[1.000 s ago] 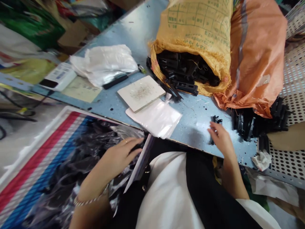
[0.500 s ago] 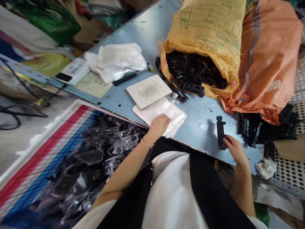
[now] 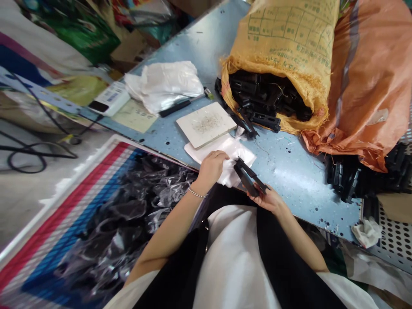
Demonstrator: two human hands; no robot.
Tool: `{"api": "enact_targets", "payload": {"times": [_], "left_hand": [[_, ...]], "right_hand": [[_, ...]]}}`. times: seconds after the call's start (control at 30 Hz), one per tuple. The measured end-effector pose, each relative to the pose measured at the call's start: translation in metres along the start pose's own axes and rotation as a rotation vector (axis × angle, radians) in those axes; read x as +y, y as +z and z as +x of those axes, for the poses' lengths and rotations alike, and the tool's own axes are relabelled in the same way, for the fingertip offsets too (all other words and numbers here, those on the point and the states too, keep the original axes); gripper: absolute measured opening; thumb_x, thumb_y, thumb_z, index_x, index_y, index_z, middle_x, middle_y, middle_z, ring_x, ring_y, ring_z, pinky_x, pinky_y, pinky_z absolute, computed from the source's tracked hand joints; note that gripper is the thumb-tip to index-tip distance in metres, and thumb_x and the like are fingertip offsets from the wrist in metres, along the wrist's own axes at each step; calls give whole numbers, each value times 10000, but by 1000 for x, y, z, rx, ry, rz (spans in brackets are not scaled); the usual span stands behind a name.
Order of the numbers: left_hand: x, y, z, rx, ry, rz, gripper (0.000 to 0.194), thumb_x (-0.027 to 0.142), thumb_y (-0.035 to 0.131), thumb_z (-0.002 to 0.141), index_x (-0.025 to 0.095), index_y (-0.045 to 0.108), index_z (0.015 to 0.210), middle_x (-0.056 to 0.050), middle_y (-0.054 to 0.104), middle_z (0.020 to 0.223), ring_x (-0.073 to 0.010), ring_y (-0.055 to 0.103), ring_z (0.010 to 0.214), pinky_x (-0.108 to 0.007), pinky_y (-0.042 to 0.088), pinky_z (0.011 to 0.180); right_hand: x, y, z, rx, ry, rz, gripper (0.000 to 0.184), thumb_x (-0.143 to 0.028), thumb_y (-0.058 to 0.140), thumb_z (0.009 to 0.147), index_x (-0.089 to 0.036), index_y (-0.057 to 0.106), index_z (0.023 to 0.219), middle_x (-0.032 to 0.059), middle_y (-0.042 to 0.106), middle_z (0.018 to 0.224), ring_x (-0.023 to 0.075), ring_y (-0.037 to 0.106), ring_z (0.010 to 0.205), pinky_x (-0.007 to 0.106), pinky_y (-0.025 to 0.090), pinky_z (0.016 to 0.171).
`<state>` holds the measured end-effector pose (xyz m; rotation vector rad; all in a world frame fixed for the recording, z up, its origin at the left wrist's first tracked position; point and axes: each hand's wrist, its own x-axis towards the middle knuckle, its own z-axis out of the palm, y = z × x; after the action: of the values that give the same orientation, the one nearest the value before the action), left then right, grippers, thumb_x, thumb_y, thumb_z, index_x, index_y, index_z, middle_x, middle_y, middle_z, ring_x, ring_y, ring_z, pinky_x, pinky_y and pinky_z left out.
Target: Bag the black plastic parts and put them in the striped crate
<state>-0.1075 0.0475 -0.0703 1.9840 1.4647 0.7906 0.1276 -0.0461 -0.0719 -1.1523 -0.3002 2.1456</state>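
Observation:
My right hand (image 3: 269, 199) grips a long black plastic part (image 3: 248, 177) at the near edge of the blue table (image 3: 289, 167), its far end pointing toward my left hand. My left hand (image 3: 211, 168) is closed on a clear plastic bag (image 3: 230, 151) from the small stack beside a white tile (image 3: 206, 124). The part's tip lies right at the bag. A yellow woven sack (image 3: 283, 47) lies open on the table, full of the same black parts (image 3: 264, 96).
An orange sack (image 3: 367, 81) lies to the right, with a heap of black parts (image 3: 354, 176) under it. Crumpled white plastic (image 3: 164, 83), a marker (image 3: 180, 104) and a white device (image 3: 107, 98) sit at the far left. A striped bag of packed parts (image 3: 112, 231) stands by my left side.
My right hand picked the black part off the table at the right and carried it left to the bags. My left hand came up from the striped bag and closed on a clear bag.

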Motion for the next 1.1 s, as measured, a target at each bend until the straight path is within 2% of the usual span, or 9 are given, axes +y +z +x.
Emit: {"api": "enact_targets", "payload": {"times": [0.17,0.27,0.43,0.63,0.8,0.87,0.97,1.03,1.1], "left_hand": [[28,-4,-24,5,332,72,431,89,366,960,130,582,1331,-155,624,1318,-232,598,1218,-427,514,1057],[56,1,-46,-20,504,-6,502,72,373,975,198,469,1451,-124,615,1333,-193,622,1176,-375,553,1014],[71,5,-66,24,517,-96,646,39,350,973,303,292,1559,-99,593,1349,-175,606,1224,-349,541,1048],[63,7,-74,158,485,-52,698,24,370,956,286,219,1586,-114,585,1363,-190,596,1256,-343,518,1073],[86,6,-86,-160,601,57,573,103,414,954,143,350,1522,-143,577,1404,-235,597,1253,-400,483,1108],[94,-4,-91,-201,587,89,499,168,477,959,120,441,1454,-156,626,1322,-244,620,1208,-429,496,1089],[91,-36,-104,-144,471,84,390,242,511,979,164,551,1359,-115,687,1184,-208,656,1116,-379,526,1043],[70,-63,-113,-124,319,95,356,297,508,985,199,600,1314,-100,687,1194,-199,663,1102,-346,535,1016],[32,-86,-117,-169,131,160,351,334,504,975,212,639,1275,-100,682,1227,-222,664,1115,-361,531,1016]], "right_hand": [[-1,3,9,-151,73,62,207,-363,660,875,-162,631,915,63,680,830,111,621,639,160,524,461],[-2,9,13,-162,-27,30,268,-454,657,865,-187,630,870,7,612,719,84,527,543,139,457,397],[-1,17,1,-36,-272,-232,267,-429,737,794,-211,673,933,-4,635,769,118,583,644,199,517,517],[-6,24,-14,-4,-316,-274,330,-525,583,863,-225,667,974,25,649,773,127,562,621,200,478,470],[-8,39,-25,256,-610,-809,180,-361,647,835,-199,670,911,19,683,836,192,623,814,319,553,753],[-8,42,-33,221,-612,-913,204,-343,636,856,-198,680,992,29,703,904,202,638,861,345,547,810],[-12,39,-45,-68,-453,-823,364,-344,687,843,-225,659,1186,53,725,1079,206,677,953,367,551,875],[-16,34,-48,-138,-359,-730,414,-356,698,851,-242,640,1245,65,726,1131,194,696,951,373,562,877],[-21,27,-45,-58,-352,-687,373,-376,682,871,-237,655,1216,69,736,1096,180,704,903,370,574,845]]}}
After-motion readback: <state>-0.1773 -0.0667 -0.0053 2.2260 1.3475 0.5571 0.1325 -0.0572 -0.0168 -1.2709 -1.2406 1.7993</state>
